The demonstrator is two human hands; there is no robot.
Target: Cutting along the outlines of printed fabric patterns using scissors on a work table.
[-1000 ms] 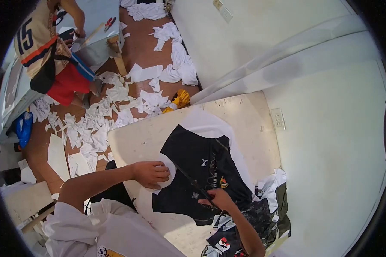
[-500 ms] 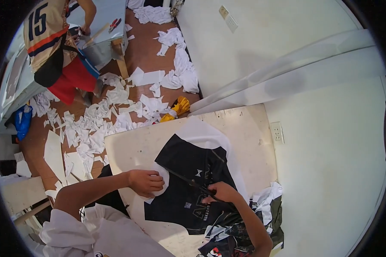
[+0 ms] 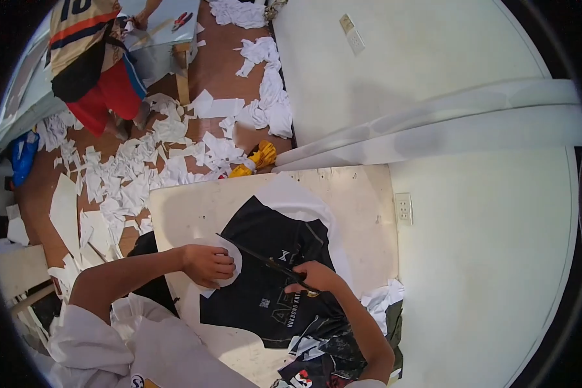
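Observation:
A black printed shirt panel (image 3: 271,271) on white backing paper lies on a pale wooden table (image 3: 362,213). My right hand (image 3: 317,277) grips a pair of dark scissors (image 3: 258,256), whose blades point left across the panel. My left hand (image 3: 208,265) pinches the curved white paper edge (image 3: 229,249) at the panel's left side, close to the blade tips.
Many white paper scraps (image 3: 142,174) cover the brown floor to the left, with a yellow object (image 3: 255,158) among them. Another person in a striped jersey and red shorts (image 3: 94,64) stands at a far table. More printed pieces (image 3: 330,355) pile by my right forearm. A white wall (image 3: 472,258) is on the right.
The view has shifted, so the table sits lower in the picture. Both hands stay on the panel, and the scissors have edged along the white border.

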